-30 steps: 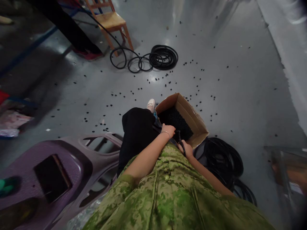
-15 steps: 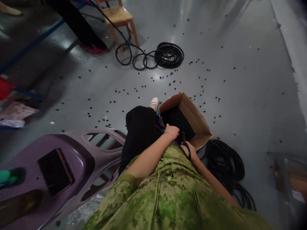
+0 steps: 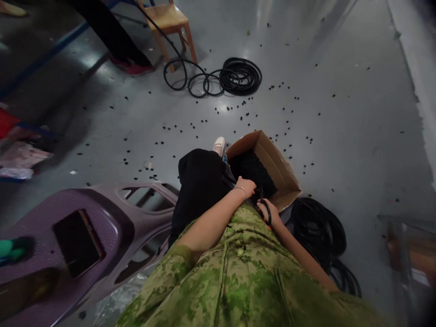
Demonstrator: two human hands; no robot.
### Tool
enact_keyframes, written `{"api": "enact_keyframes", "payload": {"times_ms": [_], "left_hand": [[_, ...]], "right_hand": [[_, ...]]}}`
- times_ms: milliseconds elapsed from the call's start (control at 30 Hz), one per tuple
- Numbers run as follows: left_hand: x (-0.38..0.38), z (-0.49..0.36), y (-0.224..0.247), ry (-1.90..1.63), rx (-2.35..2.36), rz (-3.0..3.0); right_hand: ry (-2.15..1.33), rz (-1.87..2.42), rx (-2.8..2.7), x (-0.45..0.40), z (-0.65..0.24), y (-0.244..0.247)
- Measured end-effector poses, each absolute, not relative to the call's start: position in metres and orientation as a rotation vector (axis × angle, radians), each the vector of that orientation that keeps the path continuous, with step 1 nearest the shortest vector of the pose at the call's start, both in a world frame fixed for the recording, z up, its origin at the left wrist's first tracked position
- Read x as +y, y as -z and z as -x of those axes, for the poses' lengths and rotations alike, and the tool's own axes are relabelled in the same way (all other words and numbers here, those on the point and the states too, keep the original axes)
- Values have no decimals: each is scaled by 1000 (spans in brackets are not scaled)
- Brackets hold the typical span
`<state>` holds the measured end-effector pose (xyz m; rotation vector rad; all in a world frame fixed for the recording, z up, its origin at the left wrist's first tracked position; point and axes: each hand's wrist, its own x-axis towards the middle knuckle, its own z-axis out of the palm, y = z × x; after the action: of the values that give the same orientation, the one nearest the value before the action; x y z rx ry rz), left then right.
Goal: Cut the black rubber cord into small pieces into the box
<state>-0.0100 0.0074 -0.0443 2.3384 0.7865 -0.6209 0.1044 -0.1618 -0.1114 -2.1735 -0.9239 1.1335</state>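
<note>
My left hand (image 3: 245, 186), with a thin bracelet at the wrist, is closed over the near side of a cardboard box (image 3: 282, 168). A thin black tube (image 3: 230, 179) runs into its fingers from beside my knee; the gripped part is mostly hidden. Just to the right, my right hand (image 3: 269, 211) is closed around the black handles of a pair of scissors (image 3: 266, 208). Their narrow blades point away from me, close to my left fingertips. Beneath both hands, many small black pieces (image 3: 254, 168) lie heaped in the box.
A coil of black tube (image 3: 241, 76) lies ahead beside a wooden chair (image 3: 168, 20), another coil (image 3: 318, 227) at right. Small black pieces are scattered over the floor (image 3: 357, 150). At left, a purple plastic stool (image 3: 112, 218) bears a phone (image 3: 79, 243). Another person's leg (image 3: 112, 34) shows upper left.
The scissors have turned slightly in my right hand, and their blades now show thinner beside my left fingers. My left hand has stayed nearly in place.
</note>
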Motion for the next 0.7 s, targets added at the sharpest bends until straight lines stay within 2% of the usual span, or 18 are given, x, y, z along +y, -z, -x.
{"api": "enact_keyframes", "payload": {"times_ms": [433,700], "left_hand": [[10,9,54,631,870,-2347],[10,11,42,655,935,-2345]], "right_hand": [[-1056,2401,-1191,-157,-94,116],[-1052,2430,-1322,-157,-95,122]]}}
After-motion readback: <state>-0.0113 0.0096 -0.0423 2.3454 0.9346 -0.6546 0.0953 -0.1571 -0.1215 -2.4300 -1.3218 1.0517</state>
